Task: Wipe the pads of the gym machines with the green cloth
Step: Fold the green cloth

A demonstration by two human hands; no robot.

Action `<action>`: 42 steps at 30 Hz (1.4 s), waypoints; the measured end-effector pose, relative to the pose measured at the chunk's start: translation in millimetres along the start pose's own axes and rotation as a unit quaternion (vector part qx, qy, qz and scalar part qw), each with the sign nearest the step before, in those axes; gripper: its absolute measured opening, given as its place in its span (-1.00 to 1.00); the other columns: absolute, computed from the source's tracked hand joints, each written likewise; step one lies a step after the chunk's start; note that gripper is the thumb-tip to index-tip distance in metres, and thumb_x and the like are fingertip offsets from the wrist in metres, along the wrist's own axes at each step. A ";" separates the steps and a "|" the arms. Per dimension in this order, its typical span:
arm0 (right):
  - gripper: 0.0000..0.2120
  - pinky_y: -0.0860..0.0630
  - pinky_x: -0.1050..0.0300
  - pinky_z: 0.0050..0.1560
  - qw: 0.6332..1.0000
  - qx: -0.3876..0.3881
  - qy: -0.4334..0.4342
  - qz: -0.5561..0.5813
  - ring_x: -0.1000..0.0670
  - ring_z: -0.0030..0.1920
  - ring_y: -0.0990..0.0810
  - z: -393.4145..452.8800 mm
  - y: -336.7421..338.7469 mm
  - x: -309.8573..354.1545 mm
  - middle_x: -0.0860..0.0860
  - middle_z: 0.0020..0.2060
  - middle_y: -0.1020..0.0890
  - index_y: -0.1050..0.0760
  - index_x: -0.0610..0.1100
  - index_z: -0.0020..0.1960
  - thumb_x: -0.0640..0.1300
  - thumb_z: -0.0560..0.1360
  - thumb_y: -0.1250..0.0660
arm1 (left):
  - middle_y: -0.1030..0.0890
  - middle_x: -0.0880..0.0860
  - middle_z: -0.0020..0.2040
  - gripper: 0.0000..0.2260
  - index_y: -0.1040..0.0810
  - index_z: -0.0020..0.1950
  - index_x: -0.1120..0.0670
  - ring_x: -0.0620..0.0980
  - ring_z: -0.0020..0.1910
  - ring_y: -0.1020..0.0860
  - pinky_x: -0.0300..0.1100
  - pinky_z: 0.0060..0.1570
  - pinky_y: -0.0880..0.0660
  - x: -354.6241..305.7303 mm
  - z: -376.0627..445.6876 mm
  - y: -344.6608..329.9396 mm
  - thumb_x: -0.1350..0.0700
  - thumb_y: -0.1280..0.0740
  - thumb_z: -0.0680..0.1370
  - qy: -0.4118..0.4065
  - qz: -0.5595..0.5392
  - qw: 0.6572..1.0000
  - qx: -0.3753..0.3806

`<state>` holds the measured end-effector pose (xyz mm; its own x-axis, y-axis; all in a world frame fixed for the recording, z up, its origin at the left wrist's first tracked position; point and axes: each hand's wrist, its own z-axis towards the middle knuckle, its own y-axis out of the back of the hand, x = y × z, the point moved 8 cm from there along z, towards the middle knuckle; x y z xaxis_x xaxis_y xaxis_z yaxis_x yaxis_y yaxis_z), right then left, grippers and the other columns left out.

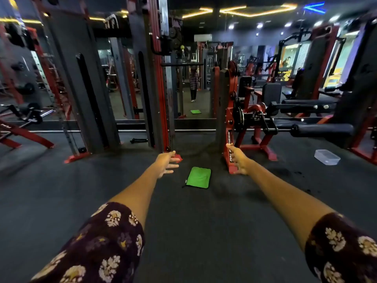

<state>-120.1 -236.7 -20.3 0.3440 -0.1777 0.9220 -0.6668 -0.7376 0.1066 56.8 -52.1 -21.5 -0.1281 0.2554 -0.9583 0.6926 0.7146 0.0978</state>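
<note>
Above the dark floor (204, 231), both arms reach forward with bare forearms and dark floral sleeves (98, 248). The left hand (166, 163) hangs in the air with its fingers spread and relaxed, holding nothing. The right hand (239, 160) is likewise loose, fingers straight and pointing ahead, gripping nothing; it shows in front of the red base of a machine (230, 139), though whether it touches that frame cannot be told.

Between the two hands, a little nearer the camera, the green cloth (199, 178) lies flat on the floor as a folded rectangle with a dark edge. Neither hand touches it.

Just beyond the left hand stands a tall cable tower (151, 78) of grey panels and red uprights. The machine to the right carries black roller pads (322, 130) on a bar sticking out sideways, with a black back pad (271, 93) further behind. Right of it, well apart from the cloth, a clear plastic box (327, 157) sits on the floor.

Behind the machines runs a mirror (193, 88), which shows a standing person and a second green rectangle on the floor. Yellow strip lights (244, 11) cross the ceiling.
</note>
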 end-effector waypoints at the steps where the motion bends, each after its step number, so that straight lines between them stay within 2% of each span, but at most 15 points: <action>1: -0.28 -0.07 -0.21 0.44 1.000 -0.005 0.001 0.005 -0.13 0.52 -0.04 9.4 -1.0 0.8 -0.12 0.53 -0.06 -0.03 -0.11 0.54 0.25 0.54 -0.12 | -0.48 0.13 0.33 -0.63 -0.31 0.42 0.17 0.15 0.27 -0.48 0.05 0.21 -0.36 1.4 10.1 -3.1 0.04 -0.11 0.66 0.000 0.001 1.000 -0.004; 5: -0.27 -0.06 -0.21 0.45 1.000 -0.005 -0.023 -0.007 -0.12 0.51 -0.08 77.0 -8.5 -1.4 -0.08 0.52 -0.11 -0.08 -0.16 0.53 0.26 0.53 -0.13 | -0.45 0.12 0.35 -0.65 -0.35 0.39 0.17 0.09 0.26 -0.45 0.02 0.20 -0.37 23.5 77.2 -10.1 0.07 -0.17 0.64 0.009 -0.004 1.000 -0.027; 8: -0.43 -0.06 -0.20 0.46 0.999 -0.009 -0.039 -0.010 -0.05 0.44 -0.19 133.0 -19.9 1.1 -0.06 0.42 -0.25 -0.29 -0.09 0.40 0.24 0.54 -0.13 | -0.41 0.08 0.33 -0.59 -0.27 0.46 0.12 0.05 0.26 -0.40 -0.03 0.13 -0.37 45.6 135.5 -13.0 0.05 -0.19 0.63 0.031 0.004 0.999 -0.035; 11: -0.39 -0.09 -0.20 0.43 0.998 -0.011 -0.052 -0.014 -0.09 0.50 -0.12 182.2 -38.7 9.9 -0.08 0.50 -0.18 -0.16 -0.17 0.50 0.17 0.59 -0.10 | -0.27 0.08 0.47 -0.53 -0.18 0.51 0.08 0.09 0.40 -0.30 -0.03 0.21 -0.34 52.3 194.6 -14.9 0.03 -0.19 0.63 0.052 0.023 0.998 -0.028; 13: -0.45 -0.14 -0.12 0.41 0.998 0.004 -0.057 -0.014 -0.10 0.47 -0.19 210.0 -53.7 19.3 -0.11 0.47 -0.26 -0.21 -0.23 0.47 0.10 0.62 -0.09 | -0.24 0.10 0.49 -0.52 -0.16 0.53 0.09 0.11 0.42 -0.28 -0.02 0.26 -0.32 47.0 235.9 -15.1 0.04 -0.18 0.63 0.055 0.023 0.998 -0.030; 16: -0.53 -0.25 0.01 0.34 0.996 0.031 -0.079 0.001 -0.09 0.45 -0.26 241.0 -66.6 28.8 -0.13 0.43 -0.33 -0.27 -0.28 0.42 0.01 0.64 -0.06 | -0.26 0.10 0.48 -0.52 -0.17 0.52 0.10 0.10 0.41 -0.30 -0.03 0.25 -0.33 42.8 283.7 -19.8 0.05 -0.18 0.63 0.063 0.019 0.997 -0.029; 22: -0.54 -0.28 0.07 0.30 0.993 0.043 -0.113 -0.012 -0.07 0.45 -0.26 339.7 -72.0 30.1 -0.13 0.45 -0.30 -0.25 -0.27 0.44 -0.01 0.64 -0.07 | -0.42 0.10 0.35 -0.63 -0.33 0.42 0.13 0.07 0.31 -0.40 -0.05 0.11 -0.37 62.3 375.9 -19.0 0.07 -0.21 0.62 0.100 0.040 0.994 -0.029; 25: -0.50 -0.21 0.00 0.38 0.989 0.052 -0.128 -0.054 -0.10 0.46 -0.24 408.0 -72.0 29.8 -0.13 0.46 -0.28 -0.22 -0.24 0.46 0.03 0.63 -0.09 | -0.49 0.07 0.13 -0.67 -0.42 0.35 0.16 0.01 0.10 -0.43 -0.11 0.01 -0.37 68.8 435.4 -18.7 0.09 -0.23 0.61 0.113 0.065 0.991 -0.020; 28: -0.40 -0.11 -0.16 0.44 0.985 0.062 -0.133 -0.089 -0.13 0.49 -0.15 485.5 -67.3 32.8 -0.15 0.50 -0.18 -0.13 -0.19 0.51 0.12 0.59 -0.13 | -0.49 0.04 0.08 -0.69 -0.42 0.33 0.17 0.00 0.07 -0.43 -0.13 -0.03 -0.38 64.2 498.0 -23.9 0.09 -0.21 0.62 0.128 0.068 0.989 -0.015; 30: -0.38 -0.11 -0.18 0.43 0.983 0.058 -0.146 -0.093 -0.13 0.49 -0.14 536.9 -57.6 37.1 -0.16 0.50 -0.17 -0.11 -0.18 0.52 0.12 0.59 -0.14 | -0.51 0.06 0.11 -0.69 -0.40 0.34 0.18 0.02 0.11 -0.46 -0.09 0.04 -0.38 58.7 541.6 -33.1 0.09 -0.20 0.63 0.152 0.069 0.986 -0.005; 34: -0.47 -0.16 -0.13 0.40 0.977 0.066 -0.171 -0.112 -0.13 0.46 -0.22 601.0 -45.1 56.7 -0.15 0.46 -0.27 -0.20 -0.21 0.47 0.06 0.62 -0.12 | -0.47 0.12 0.32 -0.67 -0.37 0.36 0.19 0.10 0.31 -0.43 0.01 0.17 -0.38 42.9 608.6 -51.1 0.07 -0.19 0.63 0.187 0.072 0.980 0.017; 36: -0.51 -0.22 -0.09 0.37 0.977 0.061 -0.175 -0.104 -0.13 0.43 -0.27 644.6 -37.2 66.5 -0.14 0.42 -0.33 -0.24 -0.22 0.45 0.03 0.62 -0.13 | -0.47 0.11 0.29 -0.66 -0.37 0.36 0.18 0.08 0.28 -0.44 0.01 0.16 -0.39 37.7 650.7 -56.8 0.06 -0.20 0.63 0.184 0.066 0.981 0.012; 40: -0.38 -0.22 -0.16 0.37 0.971 0.053 -0.205 -0.112 -0.13 0.46 -0.21 716.8 -32.9 56.1 -0.14 0.48 -0.23 -0.14 -0.17 0.51 0.10 0.57 -0.20 | -0.45 0.11 0.30 -0.63 -0.34 0.40 0.15 0.07 0.25 -0.44 -0.01 0.12 -0.41 47.7 708.5 -58.5 0.06 -0.22 0.62 0.215 0.085 0.973 0.015; 42: -0.36 -0.21 -0.19 0.37 0.970 0.050 -0.215 -0.104 -0.14 0.47 -0.20 747.3 -34.8 51.3 -0.14 0.49 -0.21 -0.11 -0.18 0.52 0.09 0.57 -0.22 | -0.47 0.10 0.24 -0.65 -0.35 0.39 0.15 0.04 0.16 -0.45 -0.03 0.12 -0.41 54.0 736.4 -54.1 0.08 -0.21 0.62 0.220 0.083 0.972 0.004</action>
<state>414.8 -707.0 -254.9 0.7223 -0.2569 0.6421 -0.4932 -0.8422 0.2179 535.2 -556.5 -276.2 -0.3044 0.6212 -0.7221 0.7343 0.6359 0.2375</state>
